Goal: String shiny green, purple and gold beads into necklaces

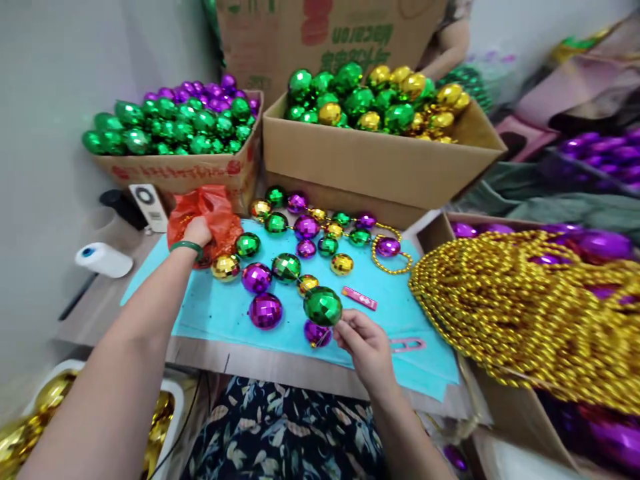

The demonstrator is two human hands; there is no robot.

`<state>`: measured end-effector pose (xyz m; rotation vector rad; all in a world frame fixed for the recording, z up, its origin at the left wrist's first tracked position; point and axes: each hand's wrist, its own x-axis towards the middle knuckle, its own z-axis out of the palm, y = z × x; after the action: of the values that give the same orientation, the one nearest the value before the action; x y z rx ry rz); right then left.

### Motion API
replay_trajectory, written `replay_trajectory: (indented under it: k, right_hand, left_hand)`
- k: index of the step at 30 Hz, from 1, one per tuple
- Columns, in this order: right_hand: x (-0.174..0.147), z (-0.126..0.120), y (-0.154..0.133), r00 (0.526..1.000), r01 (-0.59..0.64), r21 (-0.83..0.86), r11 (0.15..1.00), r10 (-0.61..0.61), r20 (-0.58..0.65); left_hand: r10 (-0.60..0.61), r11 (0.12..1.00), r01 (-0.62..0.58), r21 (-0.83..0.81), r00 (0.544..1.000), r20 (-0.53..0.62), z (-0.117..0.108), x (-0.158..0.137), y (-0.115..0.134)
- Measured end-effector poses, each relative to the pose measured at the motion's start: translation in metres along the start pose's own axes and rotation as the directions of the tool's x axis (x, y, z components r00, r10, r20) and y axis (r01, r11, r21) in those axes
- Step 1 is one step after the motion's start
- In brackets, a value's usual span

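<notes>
My left hand reaches down into a red plastic bag at the table's left; its fingertips are hidden in the bag. With thumb and fingers pinched, my right hand holds the end of a string at a shiny green faceted ball. A small gold ball and another green ball line up behind it. Close by lie a purple ball, another purple ball and a gold ball. Under the held ball, a purple ball is partly covered.
A blue cloth covers the table, with a strung ball necklace, a pink cutter and pink thread snips. Ball-filled cartons stand behind. Gold bead strands lie right, a thread spool left. Another person's arm shows behind.
</notes>
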<state>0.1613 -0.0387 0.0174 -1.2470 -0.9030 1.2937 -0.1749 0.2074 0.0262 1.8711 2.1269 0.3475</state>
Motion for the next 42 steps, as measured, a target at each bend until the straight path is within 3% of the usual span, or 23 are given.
replay_trajectory:
  k: [7, 14, 17, 19, 20, 21, 22, 23, 24, 26, 28, 31, 36, 42]
  right_hand:
    - [0.006, -0.008, 0.001, 0.997, 0.026, 0.003, 1.000, -0.026, -0.075]
    - [0.008, -0.024, -0.011, 0.976, 0.125, -0.047, 0.991, -0.132, -0.171]
    - [0.003, -0.032, -0.012, 0.961, 0.149, -0.017, 0.989, -0.149, -0.233]
    - [-0.002, -0.033, -0.010, 0.961, 0.152, -0.002, 0.988, -0.148, -0.231]
    - [-0.005, -0.032, -0.009, 0.964, 0.152, 0.005, 0.988, -0.147, -0.219]
    - [-0.008, -0.030, -0.008, 0.970, 0.148, 0.009, 0.989, -0.144, -0.199]
    - [-0.011, -0.027, -0.007, 0.976, 0.141, 0.009, 0.990, -0.138, -0.170]
    - [-0.014, -0.023, -0.006, 0.982, 0.133, 0.000, 0.991, -0.132, -0.139]
    - [-0.017, -0.020, -0.005, 0.986, 0.127, -0.017, 0.992, -0.128, -0.106]
    - [-0.022, -0.017, -0.004, 0.989, 0.129, -0.069, 0.989, -0.133, -0.059]
    - [-0.026, -0.018, -0.002, 0.987, 0.148, -0.119, 0.982, -0.155, -0.051]
    - [-0.030, -0.030, 0.002, 0.978, 0.181, -0.175, 0.968, -0.196, -0.072]
    - [-0.034, -0.048, 0.007, 0.969, 0.201, -0.229, 0.953, -0.227, -0.097]
    - [-0.035, -0.051, 0.007, 0.967, 0.202, -0.237, 0.950, -0.232, -0.107]
  left_hand:
    - [-0.018, 0.989, 0.028, 0.144, 0.997, -0.070, 0.007, 0.005, 0.000]
    - [-0.038, 0.971, 0.090, 0.222, 0.973, -0.228, -0.016, -0.018, 0.006]
    - [0.021, 0.996, 0.018, 0.083, 0.897, -0.442, -0.027, -0.036, 0.018]
    - [0.039, 0.973, -0.161, -0.166, 0.820, -0.572, -0.029, -0.062, 0.037]
    - [0.015, 0.908, -0.257, -0.329, 0.807, -0.590, -0.029, -0.080, 0.050]
    - [-0.026, 0.782, -0.322, -0.533, 0.839, -0.544, -0.026, -0.099, 0.064]
    - [-0.041, 0.604, -0.314, -0.733, 0.906, -0.422, -0.022, -0.119, 0.079]
    - [-0.018, 0.418, -0.220, -0.881, 0.968, -0.250, -0.017, -0.138, 0.093]
    - [0.018, 0.272, -0.075, -0.959, 0.997, -0.073, -0.010, -0.156, 0.106]
    - [0.058, 0.050, 0.163, -0.985, 0.985, 0.166, 0.002, -0.180, 0.126]
    - [0.078, -0.096, 0.286, -0.953, 0.957, 0.279, 0.011, -0.191, 0.138]
    - [0.107, -0.193, 0.358, -0.914, 0.933, 0.343, 0.016, -0.195, 0.144]
    - [0.151, -0.226, 0.384, -0.895, 0.922, 0.357, 0.020, -0.196, 0.148]
    - [0.186, -0.257, 0.390, -0.884, 0.918, 0.350, 0.024, -0.198, 0.152]
